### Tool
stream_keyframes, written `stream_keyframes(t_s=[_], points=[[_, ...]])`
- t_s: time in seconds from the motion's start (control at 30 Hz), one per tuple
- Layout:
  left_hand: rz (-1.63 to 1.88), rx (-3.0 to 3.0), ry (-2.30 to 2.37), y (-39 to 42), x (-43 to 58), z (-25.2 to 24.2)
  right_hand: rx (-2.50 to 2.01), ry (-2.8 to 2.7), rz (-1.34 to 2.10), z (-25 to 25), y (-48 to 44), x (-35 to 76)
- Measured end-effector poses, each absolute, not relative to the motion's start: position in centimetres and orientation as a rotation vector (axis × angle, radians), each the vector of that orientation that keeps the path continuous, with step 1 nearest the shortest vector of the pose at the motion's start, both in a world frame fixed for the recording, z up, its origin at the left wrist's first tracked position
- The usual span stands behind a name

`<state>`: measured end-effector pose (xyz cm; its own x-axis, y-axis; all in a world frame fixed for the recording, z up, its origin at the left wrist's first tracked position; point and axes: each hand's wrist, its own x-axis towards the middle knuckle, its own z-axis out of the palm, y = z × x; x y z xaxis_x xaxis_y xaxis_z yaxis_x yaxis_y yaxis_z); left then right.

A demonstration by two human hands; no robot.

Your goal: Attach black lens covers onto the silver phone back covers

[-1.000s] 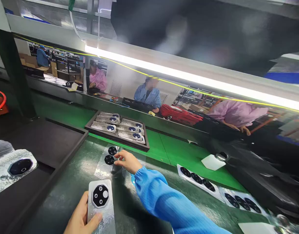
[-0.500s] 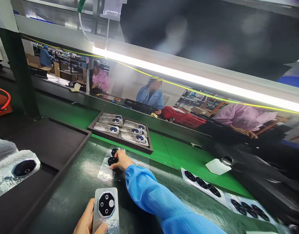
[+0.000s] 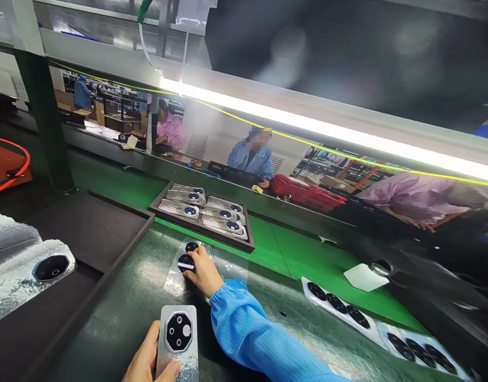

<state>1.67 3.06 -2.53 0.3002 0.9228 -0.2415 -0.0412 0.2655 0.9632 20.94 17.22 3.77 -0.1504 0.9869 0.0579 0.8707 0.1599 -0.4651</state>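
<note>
At the bottom, my left hand [image 3: 146, 356] grips a silver phone back cover [image 3: 190, 366], fingers behind and thumb on its front. An octagonal black camera piece [image 3: 179, 332] with rings and one pale circle is set in that cover. Farther out, my right hand [image 3: 206, 273], in a blue sleeve, pinches the edge of a black lens cover [image 3: 185, 262] lying on a clear plastic sheet [image 3: 172, 282]. A white glare streak crosses this piece. A second black lens cover [image 3: 191, 246] sits just behind it, partly hidden by my fingers.
Silver back covers lie in a dark tray [image 3: 204, 232] on the green mat. Another dark tray [image 3: 120, 223] is at left, with a large silver cover [image 3: 20, 286] nearby. Strips of black lens covers [image 3: 336, 303] lie right, near a white container [image 3: 365, 277]. People sit across.
The view has shifted slightly, so the scene sits a little farther right. My right hand stays at the black lens cover, which now shows a bright streak. My left hand keeps its hold.
</note>
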Motion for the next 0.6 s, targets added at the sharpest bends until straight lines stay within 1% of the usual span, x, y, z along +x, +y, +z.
stream_keyframes(t_s=[0.17,0.33,0.5,0.6], points=[[0.819,1.129,0.957,3.4,1.6,0.9,-1.681,-2.146,0.457,4.7,17.0,21.2],[0.678,1.082,0.809,3.6,2.7,3.3,-1.624,-2.132,0.439,8.1,15.2,22.4],[0.555,1.024,0.712,3.6,4.7,4.5,-1.629,-2.072,0.404,12.4,9.6,26.1],[0.504,0.940,0.629,3.5,6.5,5.2,-1.673,-1.992,0.416,13.6,5.2,28.7]])
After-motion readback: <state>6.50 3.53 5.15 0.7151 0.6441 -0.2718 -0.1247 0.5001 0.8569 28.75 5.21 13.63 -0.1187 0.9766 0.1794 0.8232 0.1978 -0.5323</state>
